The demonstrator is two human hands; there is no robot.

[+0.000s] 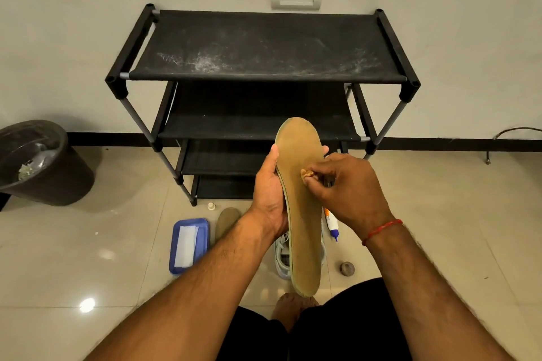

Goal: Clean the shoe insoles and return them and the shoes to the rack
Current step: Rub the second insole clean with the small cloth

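Two hands work: left hand (pixel 269 193) grips one insole (pixel 302 214); right hand (pixel 349 184) pinches one crumpled wad (pixel 308 175) against it. A second insole (pixel 227 221) lies left.

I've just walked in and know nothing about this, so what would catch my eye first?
First, the tan insole held up in the middle by the left hand, while the right hand pinches a small wad against it. Behind it stands a black rack, its top shelf streaked with white dust. A dark bin sits at far left.
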